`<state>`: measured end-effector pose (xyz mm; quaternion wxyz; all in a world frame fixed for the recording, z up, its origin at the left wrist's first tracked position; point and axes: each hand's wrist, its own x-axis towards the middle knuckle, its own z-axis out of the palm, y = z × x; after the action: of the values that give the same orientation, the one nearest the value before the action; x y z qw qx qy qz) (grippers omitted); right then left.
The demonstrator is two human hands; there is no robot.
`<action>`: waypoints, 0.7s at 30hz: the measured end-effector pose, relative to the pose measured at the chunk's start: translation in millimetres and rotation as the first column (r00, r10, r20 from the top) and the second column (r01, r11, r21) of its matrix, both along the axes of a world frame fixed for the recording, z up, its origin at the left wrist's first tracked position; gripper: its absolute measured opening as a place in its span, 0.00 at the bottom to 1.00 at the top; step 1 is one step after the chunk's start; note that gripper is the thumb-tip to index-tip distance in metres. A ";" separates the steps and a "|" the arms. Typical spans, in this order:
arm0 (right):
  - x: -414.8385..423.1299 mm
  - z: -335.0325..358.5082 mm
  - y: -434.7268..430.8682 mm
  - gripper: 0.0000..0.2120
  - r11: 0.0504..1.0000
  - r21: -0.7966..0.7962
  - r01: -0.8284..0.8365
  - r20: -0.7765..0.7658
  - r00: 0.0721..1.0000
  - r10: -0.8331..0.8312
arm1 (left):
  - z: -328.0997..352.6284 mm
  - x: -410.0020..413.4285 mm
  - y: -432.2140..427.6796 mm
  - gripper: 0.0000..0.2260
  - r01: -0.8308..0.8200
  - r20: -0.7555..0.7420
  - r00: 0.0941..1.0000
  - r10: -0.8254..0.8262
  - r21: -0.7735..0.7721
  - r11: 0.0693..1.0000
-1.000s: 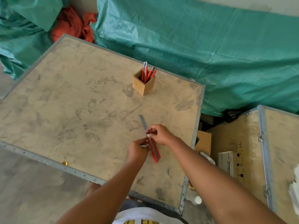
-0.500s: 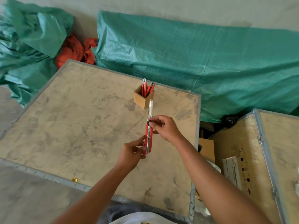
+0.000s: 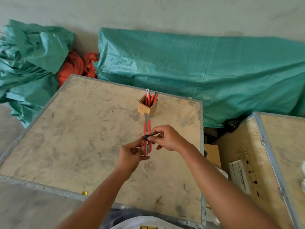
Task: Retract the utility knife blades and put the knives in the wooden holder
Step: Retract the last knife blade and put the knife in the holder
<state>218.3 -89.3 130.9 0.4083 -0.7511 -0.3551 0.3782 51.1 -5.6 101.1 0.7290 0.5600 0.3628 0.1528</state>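
A red utility knife [image 3: 146, 129] is held upright above the board, its tip pointing away from me. A short length of grey blade sticks out of its far end. My left hand [image 3: 131, 155] pinches the knife's lower end. My right hand [image 3: 166, 138] grips its black slider with thumb and fingers. Just beyond the blade tip stands the wooden holder [image 3: 147, 108], a small square box with several red knives upright inside it.
The work surface is a plywood crate top [image 3: 74, 138] with metal edging. A second crate [image 3: 272, 162] stands to the right, with a white paper on it. Green tarpaulin [image 3: 198, 71] and orange cloth [image 3: 74, 66] lie behind. A small brass piece [image 3: 84, 193] rests at the near edge.
The knife has been lifted off the board and turned to point at the holder. Much less blade sticks out now than in the earlier frames. My right hand has shifted onto the slider.
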 end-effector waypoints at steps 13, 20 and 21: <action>-18.5 9.1 0.0 0.13 0.997 0.075 -0.015 0.115 0.993 0.006 | 20.9 -1.4 25.2 0.17 0.038 0.059 0.997 -0.041 0.040 0.998; -25.8 5.0 2.7 0.09 0.988 0.129 0.084 0.179 0.978 -0.107 | 21.3 -1.2 28.6 0.18 0.072 0.067 0.995 -0.076 0.067 0.995; -24.9 5.6 1.9 0.10 0.989 0.131 0.068 0.165 0.982 -0.090 | 21.7 -0.2 28.5 0.18 0.069 0.071 0.995 -0.074 0.071 0.995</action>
<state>193.4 -87.4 136.6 0.4373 -0.7672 -0.3817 0.2729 50.9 22.9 122.7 0.7273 0.5913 0.3098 0.1596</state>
